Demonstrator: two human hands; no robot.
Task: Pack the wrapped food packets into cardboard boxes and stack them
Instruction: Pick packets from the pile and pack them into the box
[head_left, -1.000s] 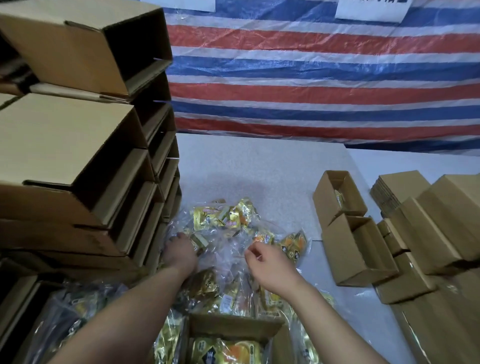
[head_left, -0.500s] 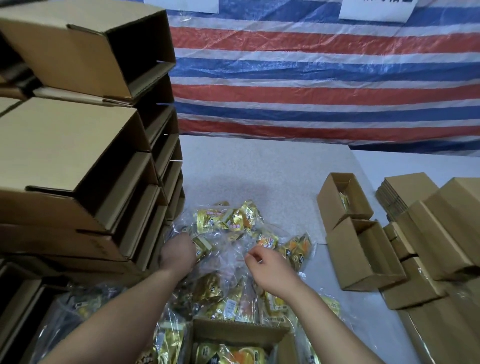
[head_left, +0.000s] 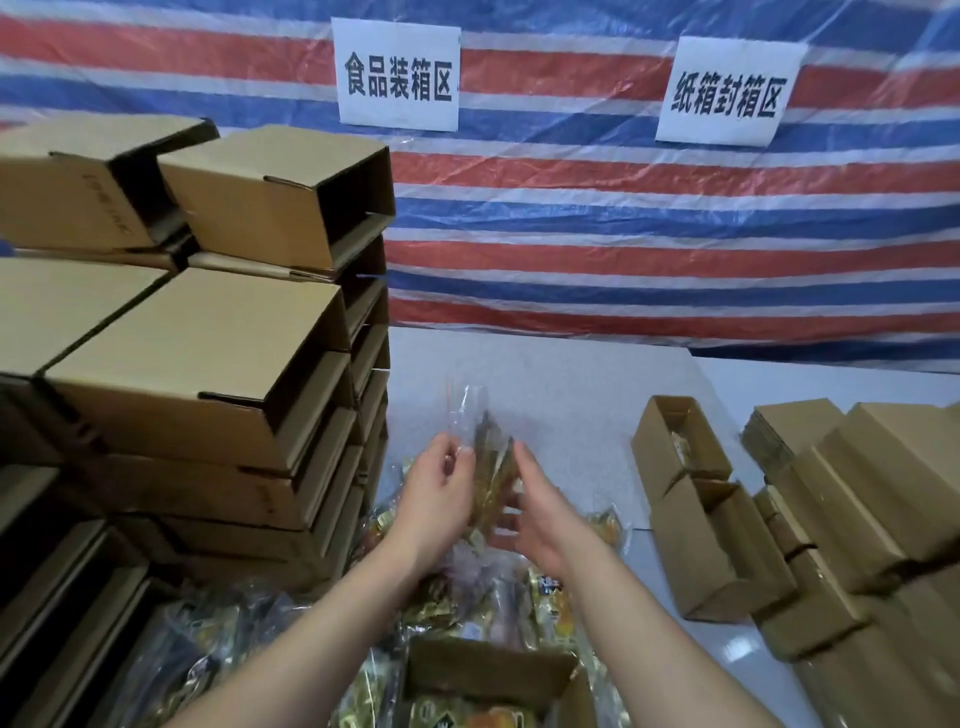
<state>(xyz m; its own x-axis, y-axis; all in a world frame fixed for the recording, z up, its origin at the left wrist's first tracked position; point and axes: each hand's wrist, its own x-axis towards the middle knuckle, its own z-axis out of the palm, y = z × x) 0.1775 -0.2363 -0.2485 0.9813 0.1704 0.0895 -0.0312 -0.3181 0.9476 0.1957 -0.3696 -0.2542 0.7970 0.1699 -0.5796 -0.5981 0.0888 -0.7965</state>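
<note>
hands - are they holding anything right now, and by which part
Both hold one clear bag of gold-wrapped packets, lifted upright between them: left hand pinches its left edge, right hand supports its right side.

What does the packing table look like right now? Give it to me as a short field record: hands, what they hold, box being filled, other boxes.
left hand: raised over the pile, fingers on the clear bag
right hand: fingers straight, pressed against the bag's other side
held item: clear bag of packets, lifted upright between both hands
box being filled: open, at bottom centre, packets inside
packet pile: loose on the table
box stack: on the left
open boxes: on the right
</note>
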